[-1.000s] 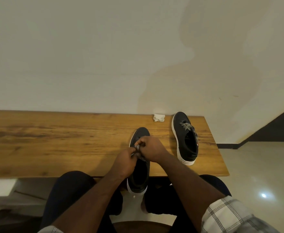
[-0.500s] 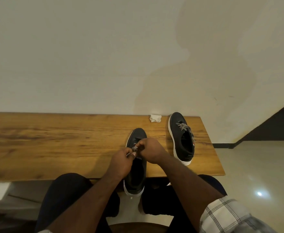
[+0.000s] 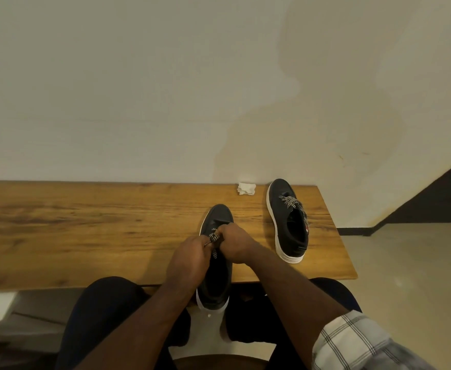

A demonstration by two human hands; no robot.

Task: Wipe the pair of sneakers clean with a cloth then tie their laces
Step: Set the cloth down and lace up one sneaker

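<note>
A: What's the biggest thing in front of you?

B: The wooden bench, running from your left to just past the shoes, set against a pale wall. Your knees in dark trousers sit under its near edge.

A: And on the bench?

B: Two dark sneakers with white soles. The near sneaker lies straight ahead of you, toe toward the wall, its heel hanging over the bench's near edge. The far sneaker stands well to the right of it, nearer the wall, toe also pointing away from you, with its patterned laces lying loosely across the tongue.

A: Where are your hands?

B: Both over the near sneaker's lacing. Your left hand has its fingers curled and pinches the black-and-white lace at the knuckle side. Your right hand is curled too, thumb and fingers closed on the same lace from the other side. The two hands nearly touch, with the lace showing in the gap between them.

A: Anything smaller?

B: A crumpled white cloth lies at the back of the bench against the wall, just left of the far sneaker's toe and apart from your hands. A plaid sleeve shows on your right arm.
</note>
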